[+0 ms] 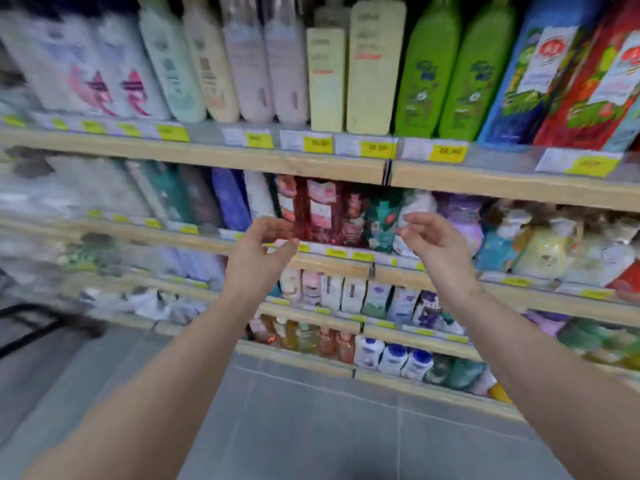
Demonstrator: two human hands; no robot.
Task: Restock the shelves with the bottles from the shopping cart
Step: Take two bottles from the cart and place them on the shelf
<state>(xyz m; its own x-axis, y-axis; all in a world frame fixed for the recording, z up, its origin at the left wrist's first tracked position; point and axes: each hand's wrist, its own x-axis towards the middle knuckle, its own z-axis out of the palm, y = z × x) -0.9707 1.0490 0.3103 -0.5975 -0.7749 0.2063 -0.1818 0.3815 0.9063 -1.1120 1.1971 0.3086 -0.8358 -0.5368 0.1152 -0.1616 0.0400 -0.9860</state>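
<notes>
The view is motion-blurred. Both my arms reach toward the second shelf [339, 261]. My left hand [258, 254] has thumb and fingers apart right at the lower left edge of a dark red bottle [301, 209] standing on that shelf; whether it touches the bottle I cannot tell. My right hand [436, 244] is open with curled fingers, just in front of a white bottle [415, 206] and beside a teal bottle [381, 220]. Neither hand carries anything. A black frame, possibly the shopping cart [31, 323], shows at the far left edge.
Above, the top shelf [207, 150] holds tall white, cream, green, blue and red bottles. Lower shelves [346, 323] carry small bottles and jars. Yellow price tags line each shelf edge. Grey tiled floor [311, 427] lies below my arms.
</notes>
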